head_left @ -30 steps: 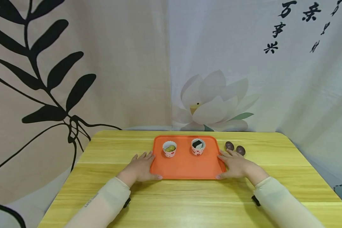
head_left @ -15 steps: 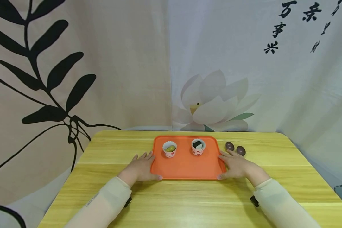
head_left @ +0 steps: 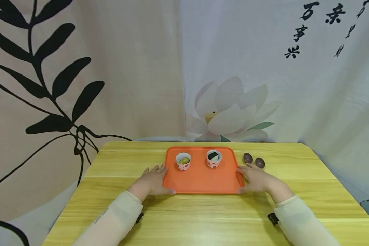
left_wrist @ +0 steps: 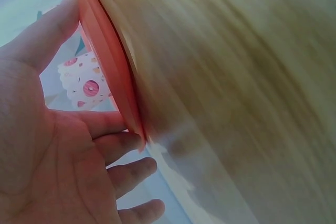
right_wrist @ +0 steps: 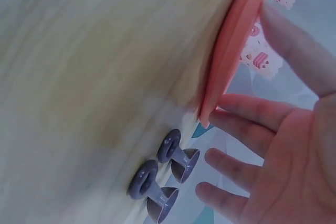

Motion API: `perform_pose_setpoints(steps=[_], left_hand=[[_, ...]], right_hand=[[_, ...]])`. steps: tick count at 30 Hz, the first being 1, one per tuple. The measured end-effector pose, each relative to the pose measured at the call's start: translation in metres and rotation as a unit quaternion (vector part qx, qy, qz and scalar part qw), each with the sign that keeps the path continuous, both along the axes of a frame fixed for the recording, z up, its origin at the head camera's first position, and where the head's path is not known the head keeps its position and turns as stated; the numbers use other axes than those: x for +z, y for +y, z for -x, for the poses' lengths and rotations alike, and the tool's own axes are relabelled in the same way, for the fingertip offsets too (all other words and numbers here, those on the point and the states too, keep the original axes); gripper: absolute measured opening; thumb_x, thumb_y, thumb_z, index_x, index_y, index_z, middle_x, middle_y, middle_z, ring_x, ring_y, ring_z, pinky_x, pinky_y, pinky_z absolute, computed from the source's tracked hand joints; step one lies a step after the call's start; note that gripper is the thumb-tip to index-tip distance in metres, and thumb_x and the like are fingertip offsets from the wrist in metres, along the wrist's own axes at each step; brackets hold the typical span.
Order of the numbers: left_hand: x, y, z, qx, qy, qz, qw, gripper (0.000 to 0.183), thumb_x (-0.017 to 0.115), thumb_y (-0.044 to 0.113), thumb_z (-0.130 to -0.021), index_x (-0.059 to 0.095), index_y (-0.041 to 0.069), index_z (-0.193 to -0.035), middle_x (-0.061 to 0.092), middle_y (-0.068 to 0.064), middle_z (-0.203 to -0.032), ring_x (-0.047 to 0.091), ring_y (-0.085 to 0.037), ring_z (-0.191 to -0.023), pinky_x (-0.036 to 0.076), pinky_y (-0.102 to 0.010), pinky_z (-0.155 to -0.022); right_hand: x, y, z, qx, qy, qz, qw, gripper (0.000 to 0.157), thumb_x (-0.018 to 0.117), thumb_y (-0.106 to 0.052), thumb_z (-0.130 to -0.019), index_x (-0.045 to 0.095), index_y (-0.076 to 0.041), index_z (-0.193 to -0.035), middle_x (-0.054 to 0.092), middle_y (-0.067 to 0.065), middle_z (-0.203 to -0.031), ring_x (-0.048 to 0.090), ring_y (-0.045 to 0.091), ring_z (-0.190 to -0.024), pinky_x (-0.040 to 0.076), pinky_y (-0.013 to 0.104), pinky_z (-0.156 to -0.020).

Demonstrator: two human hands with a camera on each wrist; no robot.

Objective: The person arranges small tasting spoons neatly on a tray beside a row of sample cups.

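An orange tray (head_left: pixel 200 181) lies on the table, bearing two small white paper cups with red patterns. The left cup (head_left: pixel 183 166) contains something yellow-green, and the right cup (head_left: pixel 213 164) has black and white pieces. My left hand (head_left: pixel 153 182) touches the tray's left side with extended fingers, its thumb at the front corner; the left wrist view shows the thumb and two fingertips against the tray rim (left_wrist: pixel 113 56). On the other side, my right hand (head_left: pixel 258 180) is spread at the right edge, fingertips and thumb at the rim (right_wrist: pixel 231 45) in the right wrist view.
Two small brown pieces (head_left: pixel 259 162) stand just beyond my right hand; in the right wrist view each has a ring-shaped end (right_wrist: pixel 143 179), a short stem and a rounded head. Behind the wooden table (head_left: pixel 196 218) hangs a printed curtain (head_left: pixel 135 68).
My right hand has shifted slightly rightward along the tray's edge. My left hand, the tray and the cups stay nearly in place.
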State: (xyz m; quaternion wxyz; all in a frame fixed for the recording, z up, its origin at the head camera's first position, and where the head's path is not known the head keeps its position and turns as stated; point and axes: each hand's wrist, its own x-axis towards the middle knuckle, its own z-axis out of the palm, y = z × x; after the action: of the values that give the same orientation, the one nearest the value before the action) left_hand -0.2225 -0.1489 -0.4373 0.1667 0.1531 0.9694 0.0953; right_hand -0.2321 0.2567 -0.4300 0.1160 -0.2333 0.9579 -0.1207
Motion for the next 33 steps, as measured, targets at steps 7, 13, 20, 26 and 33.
perform_pose_setpoints(steps=[7, 13, 20, 26, 33], left_hand=[[-0.002, 0.000, 0.000, 0.004, -0.003, -0.009, 0.9999, 0.106, 0.070, 0.067, -0.081, 0.032, 0.002, -0.156, 0.023, -0.015, -0.164, 0.021, -0.040, -0.149, 0.014, -0.063, -0.117], [-0.003, 0.001, 0.001, 0.007, -0.004, -0.022, 0.9997, 0.107, 0.071, 0.067, -0.081, 0.031, 0.003, -0.156, 0.024, -0.015, -0.164, 0.021, -0.041, -0.149, 0.013, -0.063, -0.117], [0.001, 0.001, -0.001, 0.014, -0.009, -0.020, 0.9997, 0.105, 0.072, 0.064, -0.081, 0.032, 0.002, -0.156, 0.024, -0.015, -0.164, 0.021, -0.040, -0.149, 0.012, -0.062, -0.117], [0.001, 0.003, -0.001, 0.015, -0.013, -0.021, 0.9996, 0.105, 0.072, 0.064, -0.082, 0.031, 0.002, -0.156, 0.023, -0.015, -0.164, 0.021, -0.041, -0.149, 0.012, -0.063, -0.117], [-0.001, 0.001, 0.000, 0.013, -0.011, -0.022, 0.9996, 0.106, 0.071, 0.065, -0.082, 0.030, 0.002, -0.157, 0.022, -0.016, -0.164, 0.022, -0.041, -0.149, 0.013, -0.063, -0.117]], right_hand=[[0.001, 0.006, -0.005, -0.008, 0.001, 0.042, 0.999, 0.076, 0.083, -0.035, -0.081, 0.055, 0.005, -0.139, 0.051, 0.023, -0.144, 0.028, 0.055, -0.140, 0.030, 0.068, -0.108], [0.008, 0.012, -0.010, -0.011, 0.009, 0.071, 0.997, 0.076, 0.082, -0.036, -0.083, 0.054, 0.009, -0.137, 0.052, 0.028, -0.141, 0.038, 0.052, -0.136, 0.034, 0.064, -0.107], [0.013, 0.020, -0.012, -0.025, -0.002, 0.095, 0.995, 0.074, 0.077, -0.034, -0.088, 0.049, 0.010, -0.141, 0.051, 0.029, -0.142, 0.047, 0.048, -0.130, 0.041, 0.061, -0.103], [0.012, 0.028, -0.015, -0.041, -0.003, 0.111, 0.993, 0.069, 0.072, -0.031, -0.094, 0.047, 0.009, -0.143, 0.049, 0.028, -0.145, 0.046, 0.048, -0.132, 0.041, 0.061, -0.102], [0.009, 0.031, -0.014, -0.055, 0.020, 0.119, 0.991, 0.064, 0.070, -0.031, -0.095, 0.050, 0.008, -0.141, 0.055, 0.027, -0.139, 0.052, 0.049, -0.126, 0.045, 0.060, -0.098]])
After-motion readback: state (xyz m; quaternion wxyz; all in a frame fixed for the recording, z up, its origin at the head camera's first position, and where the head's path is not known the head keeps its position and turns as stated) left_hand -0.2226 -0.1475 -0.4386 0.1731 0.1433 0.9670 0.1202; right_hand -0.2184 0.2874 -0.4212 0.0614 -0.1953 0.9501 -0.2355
